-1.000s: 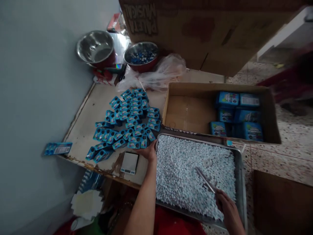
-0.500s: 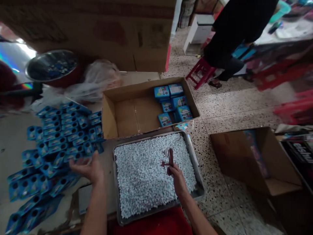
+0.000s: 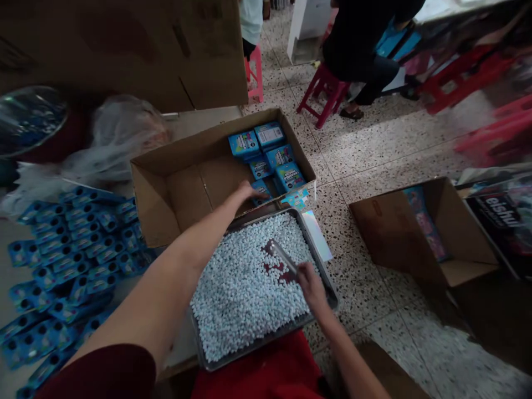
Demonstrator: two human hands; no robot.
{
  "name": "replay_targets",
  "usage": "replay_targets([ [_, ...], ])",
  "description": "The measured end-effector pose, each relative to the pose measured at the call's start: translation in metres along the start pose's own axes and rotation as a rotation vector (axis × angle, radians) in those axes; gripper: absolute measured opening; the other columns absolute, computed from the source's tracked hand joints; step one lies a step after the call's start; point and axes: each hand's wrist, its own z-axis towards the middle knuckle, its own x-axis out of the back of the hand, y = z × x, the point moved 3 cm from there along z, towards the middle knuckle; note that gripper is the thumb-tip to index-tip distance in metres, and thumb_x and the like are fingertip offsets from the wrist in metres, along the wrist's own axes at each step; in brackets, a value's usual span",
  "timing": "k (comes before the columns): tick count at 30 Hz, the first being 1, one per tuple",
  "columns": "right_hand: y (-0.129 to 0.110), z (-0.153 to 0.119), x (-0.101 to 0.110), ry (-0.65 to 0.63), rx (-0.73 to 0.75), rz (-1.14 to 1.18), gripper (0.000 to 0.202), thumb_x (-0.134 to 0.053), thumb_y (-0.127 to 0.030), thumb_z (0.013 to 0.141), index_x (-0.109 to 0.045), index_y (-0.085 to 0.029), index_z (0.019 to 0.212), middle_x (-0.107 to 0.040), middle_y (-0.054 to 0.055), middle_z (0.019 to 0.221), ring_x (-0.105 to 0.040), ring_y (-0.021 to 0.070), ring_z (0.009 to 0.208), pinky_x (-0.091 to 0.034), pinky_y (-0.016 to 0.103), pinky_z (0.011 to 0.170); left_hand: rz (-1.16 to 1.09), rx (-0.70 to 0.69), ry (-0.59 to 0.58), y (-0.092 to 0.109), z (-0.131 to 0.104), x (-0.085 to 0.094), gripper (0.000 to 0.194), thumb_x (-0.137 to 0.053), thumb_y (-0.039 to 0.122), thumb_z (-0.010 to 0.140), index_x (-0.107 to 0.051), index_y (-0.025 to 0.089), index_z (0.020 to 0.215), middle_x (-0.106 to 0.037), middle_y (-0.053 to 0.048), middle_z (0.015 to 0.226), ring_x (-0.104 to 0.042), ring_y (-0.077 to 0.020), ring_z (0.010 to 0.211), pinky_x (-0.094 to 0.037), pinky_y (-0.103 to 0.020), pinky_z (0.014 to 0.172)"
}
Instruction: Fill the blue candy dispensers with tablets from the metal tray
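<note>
At twelve o'clock, several boxed packs (image 3: 244, 145) look done, the left hand (image 3: 250, 190) over one, its grip unclear; at five, the right hand (image 3: 310, 284) clasps a scoop (image 3: 286, 258) amid loose pellets (image 3: 233, 299), and holed packs (image 3: 85, 231) at nine look unfinished.

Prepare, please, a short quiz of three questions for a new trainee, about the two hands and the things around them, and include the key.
1. Complete the sentence: The small white pieces lie in a metal ____.
2. Choose one. The left hand is at:
A) the clear plastic bag
B) the open cardboard box
C) the steel bowl
3. True or false: The right hand holds a blue packet.

Key:
1. tray
2. B
3. False; it holds a scoop-like metal tool, with its far end among the white pieces.
</note>
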Motion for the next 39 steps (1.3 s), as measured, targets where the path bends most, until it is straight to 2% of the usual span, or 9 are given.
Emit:
replay_targets([
  [5,-0.008,0.014,0.082,0.067,0.138,-0.398,0.025,-0.051,-0.037,0.094,-0.072,-0.023,0.097,-0.070,0.004,0.081,-0.062,0.0220,0.071,-0.046,0.031,0.069,0.037,0.016,-0.021,-0.012,-0.020,0.055,0.052,-0.096,0.024,0.046,-0.064,0.013,0.086,-0.068,-0.006,0.088,-0.066,-0.0275,0.093,-0.053,-0.044,0.091],
  [9,-0.033,0.039,0.107,0.028,0.306,-0.783,0.028,-0.049,-0.023,0.094,-0.077,-0.024,0.096,-0.071,0.008,0.093,-0.064,0.0245,0.087,-0.044,0.032,0.076,0.000,-0.220,0.321,-0.004,-0.115,0.143,0.055,-0.088,0.036,0.065,-0.065,0.016,0.111,-0.065,-0.002,0.100,-0.063,-0.0205,0.099,-0.050,-0.037,0.098],
  [13,-0.025,0.058,0.074,-0.147,0.352,-0.806,0.025,-0.051,-0.016,0.090,-0.076,-0.021,0.089,-0.073,0.010,0.091,-0.064,0.0255,0.089,-0.044,0.032,0.078,-0.138,-0.256,0.492,-0.040,-0.250,0.186,0.058,-0.086,0.039,0.071,-0.063,0.019,0.121,-0.067,-0.002,0.109,-0.063,-0.0161,0.096,-0.052,-0.031,0.093],
  [17,0.001,0.048,-0.018,-0.284,0.316,-0.570,0.020,-0.057,-0.020,0.093,-0.077,-0.021,0.093,-0.076,0.008,0.094,-0.066,0.0240,0.090,-0.045,0.032,0.084,-0.546,0.047,0.520,-0.127,-0.318,0.143,0.052,-0.087,0.033,0.064,-0.060,0.021,0.106,-0.067,0.000,0.097,-0.066,-0.0167,0.088,-0.056,-0.031,0.086],
  [21,0.011,0.032,-0.112,-0.337,0.330,-0.508,0.024,-0.053,-0.024,0.099,-0.076,-0.020,0.104,-0.075,0.008,0.105,-0.064,0.0226,0.100,-0.043,0.032,0.093,-0.679,0.193,0.584,-0.196,-0.324,0.093,0.047,-0.080,0.036,0.070,-0.054,0.021,0.106,-0.068,-0.004,0.105,-0.067,-0.0190,0.095,-0.055,-0.035,0.091],
  [24,0.008,0.033,-0.137,-0.365,0.318,-0.450,0.023,-0.054,-0.025,0.098,-0.075,-0.019,0.102,-0.074,0.007,0.105,-0.063,0.0207,0.100,-0.044,0.032,0.094,-0.442,0.237,0.577,-0.216,-0.324,0.092,0.050,-0.083,0.035,0.066,-0.057,0.021,0.106,-0.069,-0.005,0.103,-0.067,-0.0215,0.095,-0.054,-0.036,0.091],
  [32,-0.010,0.036,-0.072,-0.414,0.180,-0.150,0.020,-0.067,-0.037,0.087,-0.078,-0.021,0.091,-0.079,0.006,0.097,-0.070,0.0240,0.095,-0.053,0.037,0.089,0.169,0.041,0.335,-0.170,-0.289,0.133,0.055,-0.093,0.026,0.052,-0.070,0.022,0.101,-0.070,-0.008,0.097,-0.065,-0.0337,0.099,-0.052,-0.042,0.087],
  [35,-0.034,0.021,-0.057,-0.430,0.126,-0.025,0.022,-0.071,-0.040,0.085,-0.079,-0.021,0.093,-0.079,0.006,0.101,-0.070,0.0239,0.097,-0.053,0.038,0.091,0.246,0.003,0.215,-0.157,-0.268,0.134,0.038,-0.089,0.016,0.050,-0.070,0.022,0.082,-0.068,-0.007,0.085,-0.065,-0.0342,0.092,-0.051,-0.041,0.083],
  [39,-0.081,0.005,-0.044,-0.338,0.096,0.034,0.022,-0.075,-0.039,0.082,-0.078,-0.018,0.090,-0.078,0.004,0.088,-0.070,0.0191,0.084,-0.053,0.032,0.081,0.147,-0.089,0.195,-0.142,-0.276,0.138,0.039,-0.086,0.021,0.060,-0.070,0.022,0.096,-0.071,-0.004,0.093,-0.066,-0.0269,0.090,-0.050,-0.035,0.080],
])
